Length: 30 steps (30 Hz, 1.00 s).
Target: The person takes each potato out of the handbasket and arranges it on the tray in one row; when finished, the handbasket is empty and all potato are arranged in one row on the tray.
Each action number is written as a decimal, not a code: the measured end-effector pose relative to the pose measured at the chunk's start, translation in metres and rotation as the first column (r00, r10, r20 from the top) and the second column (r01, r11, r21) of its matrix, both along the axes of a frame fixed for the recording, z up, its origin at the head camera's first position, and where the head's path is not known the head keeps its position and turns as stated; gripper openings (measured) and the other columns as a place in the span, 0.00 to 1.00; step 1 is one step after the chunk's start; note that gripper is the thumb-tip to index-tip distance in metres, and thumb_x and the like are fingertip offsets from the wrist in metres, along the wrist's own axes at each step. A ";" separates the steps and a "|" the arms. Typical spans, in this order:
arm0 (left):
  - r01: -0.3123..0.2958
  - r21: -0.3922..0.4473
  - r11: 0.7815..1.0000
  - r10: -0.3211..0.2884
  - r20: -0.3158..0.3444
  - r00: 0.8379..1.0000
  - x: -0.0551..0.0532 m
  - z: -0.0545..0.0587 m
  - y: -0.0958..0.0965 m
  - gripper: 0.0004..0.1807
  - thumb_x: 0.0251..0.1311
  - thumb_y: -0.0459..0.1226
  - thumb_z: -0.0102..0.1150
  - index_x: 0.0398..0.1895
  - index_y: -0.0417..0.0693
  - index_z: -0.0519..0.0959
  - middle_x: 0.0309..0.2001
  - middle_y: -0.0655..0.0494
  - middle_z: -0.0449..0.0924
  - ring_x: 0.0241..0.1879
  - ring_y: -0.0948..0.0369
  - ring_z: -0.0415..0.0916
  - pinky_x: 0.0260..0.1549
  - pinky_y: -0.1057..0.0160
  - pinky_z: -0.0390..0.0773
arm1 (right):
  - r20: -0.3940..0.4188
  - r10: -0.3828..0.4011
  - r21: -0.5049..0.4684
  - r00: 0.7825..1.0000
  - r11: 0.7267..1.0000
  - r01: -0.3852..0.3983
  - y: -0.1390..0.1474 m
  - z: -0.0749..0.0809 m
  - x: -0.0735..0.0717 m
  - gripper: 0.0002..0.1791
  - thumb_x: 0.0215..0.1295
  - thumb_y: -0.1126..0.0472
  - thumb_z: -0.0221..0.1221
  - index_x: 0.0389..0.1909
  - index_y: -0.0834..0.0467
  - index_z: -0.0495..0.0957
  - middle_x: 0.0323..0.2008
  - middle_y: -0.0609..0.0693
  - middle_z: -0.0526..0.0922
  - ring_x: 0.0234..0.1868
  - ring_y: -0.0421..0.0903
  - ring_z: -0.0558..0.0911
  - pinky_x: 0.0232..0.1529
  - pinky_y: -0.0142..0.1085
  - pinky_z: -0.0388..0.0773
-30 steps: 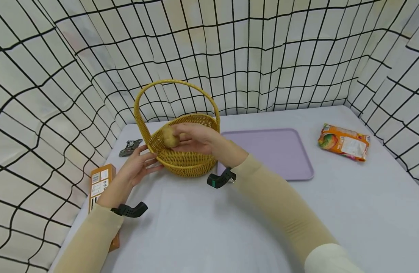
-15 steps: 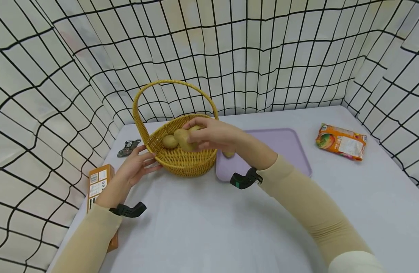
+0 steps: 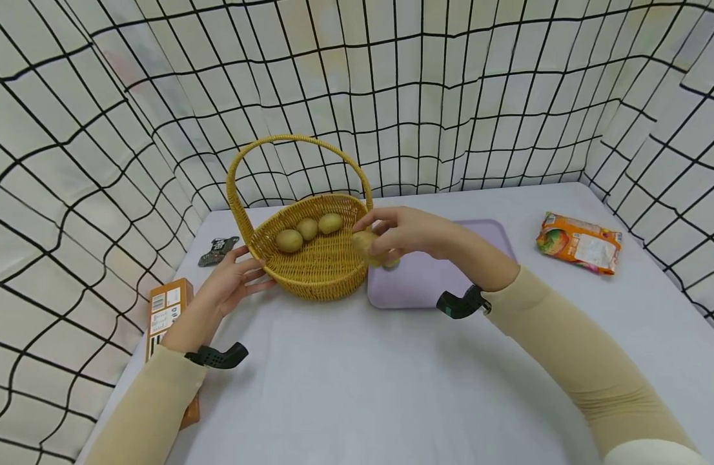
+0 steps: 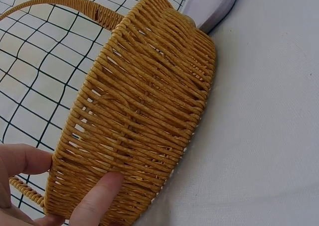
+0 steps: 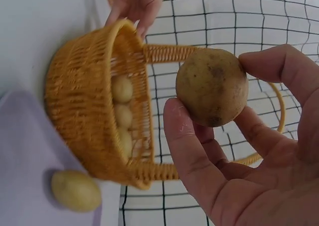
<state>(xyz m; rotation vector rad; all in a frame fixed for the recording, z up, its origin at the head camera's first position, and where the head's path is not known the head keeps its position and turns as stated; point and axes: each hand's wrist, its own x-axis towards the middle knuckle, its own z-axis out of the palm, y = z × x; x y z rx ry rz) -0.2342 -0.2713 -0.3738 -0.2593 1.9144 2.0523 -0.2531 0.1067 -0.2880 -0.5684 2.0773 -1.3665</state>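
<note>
Head view. The yellow wicker basket (image 3: 319,290) is seen standing on the white worktop (image 3: 334,381), with three potatoes (image 3: 307,228) lined up inside it between ten and one o'clock. The held potato (image 3: 363,243) is kept aloft by the right hand (image 3: 403,232) at the basket's three o'clock side, by the purple tray (image 3: 415,287). The basket is touched at eight o'clock by the left hand (image 3: 232,281). A black packet (image 3: 217,252) is noted at nine o'clock from the basket, an orange box (image 3: 165,303) at eight, an orange snack bag (image 3: 579,243) at three, past the tray.

Left wrist view. Basket wall and rim are met by the left grip's digits, laid fairly straight and apart; no closing round the wall is seen.

Right wrist view. The held potato is clamped between thumb and fingers of the right grip. A tray potato (image 5: 76,190) is seen at eight o'clock from it.

Step judged: potatoes being shifted from basket to tray, this one midway. Lowering toward three o'clock seems called for, beside the tray potato, with the grip loosened only once weight is borne; rolling could occur.
</note>
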 end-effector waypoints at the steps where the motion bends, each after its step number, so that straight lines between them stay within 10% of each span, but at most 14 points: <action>1: 0.001 0.001 1.000 -0.001 0.002 1.000 0.000 0.000 0.000 0.48 0.78 0.34 0.50 0.84 0.55 0.27 0.82 0.39 0.40 0.80 0.42 0.51 0.61 0.54 0.82 | -0.003 -0.013 0.022 1.000 1.000 0.013 0.003 -0.002 -0.001 0.28 0.60 0.64 0.62 0.63 0.49 0.76 0.56 0.55 0.78 0.48 0.49 0.79 0.43 0.37 0.81; 30: -0.002 0.006 1.000 0.002 0.006 1.000 0.001 0.000 -0.001 0.47 0.79 0.33 0.49 0.84 0.55 0.27 0.83 0.40 0.39 0.80 0.42 0.50 0.62 0.54 0.82 | 0.045 -0.297 0.202 0.954 0.938 0.283 0.050 -0.089 -0.050 0.28 0.66 0.55 0.61 0.63 0.60 0.65 0.53 0.62 0.76 0.39 0.47 0.84 0.48 0.39 0.88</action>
